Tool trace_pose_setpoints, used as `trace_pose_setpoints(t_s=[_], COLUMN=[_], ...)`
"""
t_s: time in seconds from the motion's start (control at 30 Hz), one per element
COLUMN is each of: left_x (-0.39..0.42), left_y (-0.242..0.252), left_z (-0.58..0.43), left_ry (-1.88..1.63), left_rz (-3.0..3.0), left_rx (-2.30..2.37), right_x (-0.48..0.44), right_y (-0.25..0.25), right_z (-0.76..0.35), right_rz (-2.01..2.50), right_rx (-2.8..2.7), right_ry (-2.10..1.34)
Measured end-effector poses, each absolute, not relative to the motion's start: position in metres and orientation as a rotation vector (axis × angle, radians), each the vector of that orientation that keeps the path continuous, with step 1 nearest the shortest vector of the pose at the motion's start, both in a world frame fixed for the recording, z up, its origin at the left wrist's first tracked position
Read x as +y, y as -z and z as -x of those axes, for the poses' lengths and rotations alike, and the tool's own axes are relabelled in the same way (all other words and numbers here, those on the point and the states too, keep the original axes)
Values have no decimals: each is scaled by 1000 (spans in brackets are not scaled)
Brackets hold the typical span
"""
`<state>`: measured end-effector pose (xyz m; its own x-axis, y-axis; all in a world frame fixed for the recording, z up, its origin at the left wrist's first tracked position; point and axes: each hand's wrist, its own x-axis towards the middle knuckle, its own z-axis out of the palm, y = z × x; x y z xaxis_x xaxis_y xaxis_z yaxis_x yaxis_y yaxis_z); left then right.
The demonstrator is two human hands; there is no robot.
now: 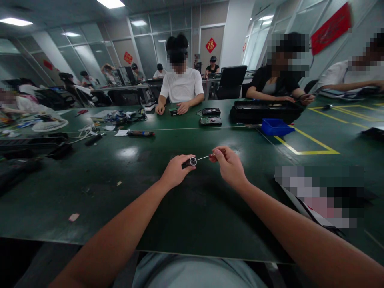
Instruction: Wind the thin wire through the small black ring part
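Over the middle of the green table [90, 208], my left hand [177, 171] is closed around a small dark cylindrical part [193, 161] with a light ring at its end, which faces right. Between its fingers and thumb only that end shows clearly. My right hand [229, 163] grips the reddish handle of a screwdriver [203, 158]. Its thin metal shaft points left, and the tip reaches the ringed end of the part. Whether the tip is inside or just against it, I cannot tell.
Across the table a person in a white shirt [182, 86] handles a small green board. Two hard drives [210, 121] lie nearby. Right of them are a long black housing [264, 112] and a blue bin [276, 127]. Cables and a white fan [49, 125] sit at the left.
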<state>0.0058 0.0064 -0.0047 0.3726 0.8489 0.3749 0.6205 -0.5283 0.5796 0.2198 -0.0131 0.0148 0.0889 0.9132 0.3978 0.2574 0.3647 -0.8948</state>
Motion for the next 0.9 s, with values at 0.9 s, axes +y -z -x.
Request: trace_pose_setpoints(t_s=[0.9], left_x=[6], left_y=[7], left_z=[-4], left_ry=[-963], left_rz=[-2247], left_rx=[1283], right_x=[-24], right_y=[-22], right_z=[-224], right_rz=[1096], right_rx=[-1826], right_ry=[-429])
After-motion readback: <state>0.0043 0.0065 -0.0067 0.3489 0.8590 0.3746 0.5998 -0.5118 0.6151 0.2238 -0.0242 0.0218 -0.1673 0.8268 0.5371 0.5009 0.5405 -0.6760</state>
